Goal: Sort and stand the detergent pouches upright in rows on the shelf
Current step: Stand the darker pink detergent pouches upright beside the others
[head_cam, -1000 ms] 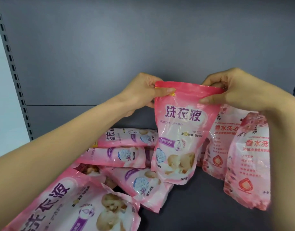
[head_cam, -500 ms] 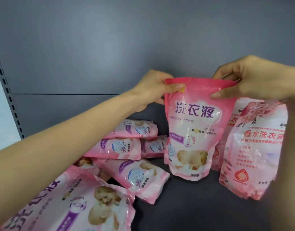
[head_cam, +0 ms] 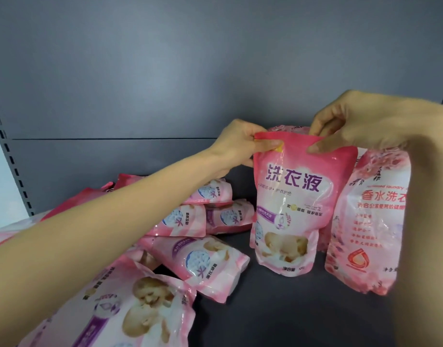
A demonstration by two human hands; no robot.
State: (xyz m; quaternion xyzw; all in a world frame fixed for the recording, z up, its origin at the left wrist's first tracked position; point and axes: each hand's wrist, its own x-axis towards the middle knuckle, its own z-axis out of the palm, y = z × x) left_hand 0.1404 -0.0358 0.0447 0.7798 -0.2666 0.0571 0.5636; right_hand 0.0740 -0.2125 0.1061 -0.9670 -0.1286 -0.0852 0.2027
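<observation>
A pink detergent pouch with purple lettering stands upright on the dark shelf, its bottom resting on the shelf floor. My left hand pinches its top left corner. My right hand pinches the top edge right of the middle. Just to the right stands a paler pink pouch with red lettering, partly covered by my right forearm. Another pouch top shows behind the held one.
Several pink pouches lie flat in a heap at the left: two stacked ones, one beside them, one in front, a large one nearest me. A perforated upright marks the shelf's left edge. The grey back panel closes the rear.
The held pouch has come down and to the right until its bottom rests on the shelf beside the paler pouch. My right hand's pinch has shifted from the right corner towards the middle of the top edge.
</observation>
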